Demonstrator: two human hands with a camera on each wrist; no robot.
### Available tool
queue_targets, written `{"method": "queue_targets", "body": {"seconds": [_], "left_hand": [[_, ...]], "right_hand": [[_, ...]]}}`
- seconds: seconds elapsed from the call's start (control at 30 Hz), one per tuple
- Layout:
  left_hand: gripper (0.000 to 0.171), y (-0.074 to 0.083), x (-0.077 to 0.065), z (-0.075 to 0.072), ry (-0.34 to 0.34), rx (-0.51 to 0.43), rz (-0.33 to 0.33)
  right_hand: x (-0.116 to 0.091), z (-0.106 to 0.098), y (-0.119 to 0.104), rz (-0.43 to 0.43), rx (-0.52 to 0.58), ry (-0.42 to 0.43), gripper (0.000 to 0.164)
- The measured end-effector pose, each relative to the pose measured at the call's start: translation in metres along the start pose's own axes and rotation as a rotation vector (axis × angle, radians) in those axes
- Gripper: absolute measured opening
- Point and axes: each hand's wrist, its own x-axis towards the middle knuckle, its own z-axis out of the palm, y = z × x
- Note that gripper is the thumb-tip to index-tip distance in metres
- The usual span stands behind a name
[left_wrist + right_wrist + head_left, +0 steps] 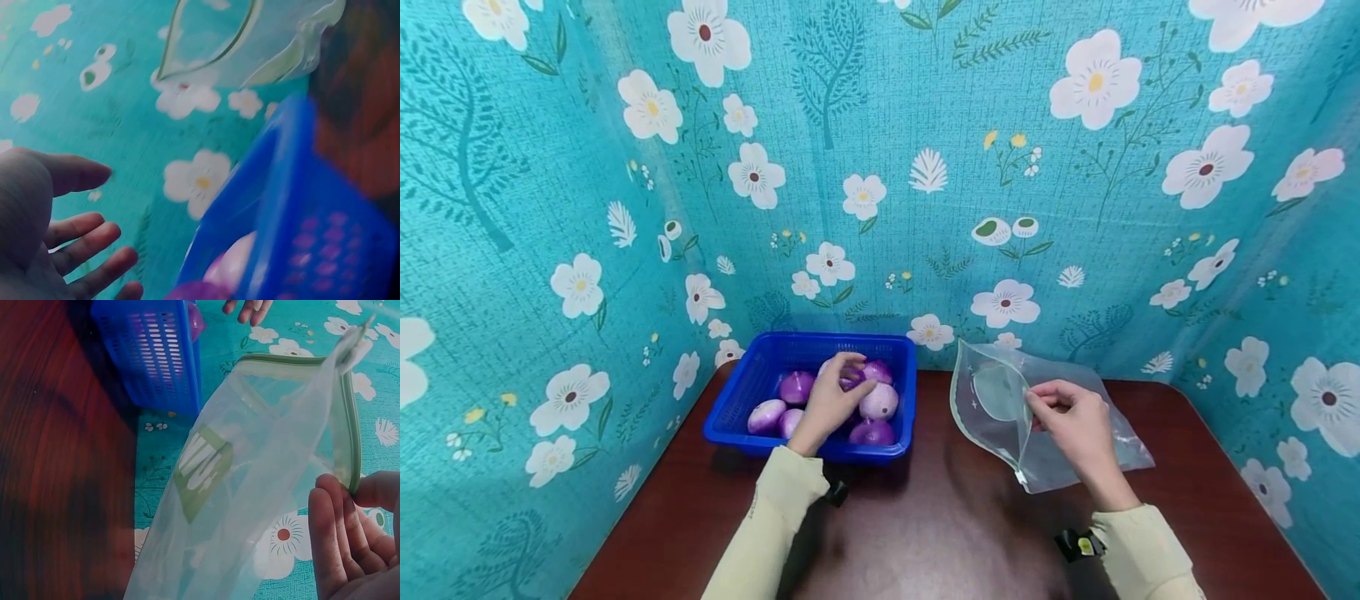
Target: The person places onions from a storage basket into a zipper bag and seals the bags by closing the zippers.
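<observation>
In the head view, my left hand hovers over a blue plastic basket with several purple onions in it. Its fingers are loosely bent and apart; the left wrist view shows nothing between thumb and fingers. My right hand pinches the green-edged rim of a clear zip bag between thumb and fingers. The bag's mouth gapes toward the left, with a white slider at its lower corner. A green printed label shows on the bag in the right wrist view.
Basket and bag are on a dark reddish-brown wooden table, the basket to the left of the bag. A teal floral cloth hangs behind the table and along both sides.
</observation>
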Motion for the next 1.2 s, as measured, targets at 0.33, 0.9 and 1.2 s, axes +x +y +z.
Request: {"method": "queue_targets", "body": {"seconds": [0.33, 0.9, 1.2], "left_hand": [[0.076, -0.020, 0.026, -0.032, -0.004, 0.057, -0.211], [0.091, -0.040, 0.038, -0.032, -0.115, 0.121, -0.368], [0.077, -0.045, 0.033, -0.028, -0.158, 0.142, -0.373]], "right_hand": [[0.001, -0.002, 0.001, -0.002, -0.004, -0.001, 0.019], [0.000, -0.004, 0.002, 0.004, 0.006, 0.006, 0.018], [0.000, -0.003, 0.002, 0.011, 0.005, 0.004, 0.019]]}}
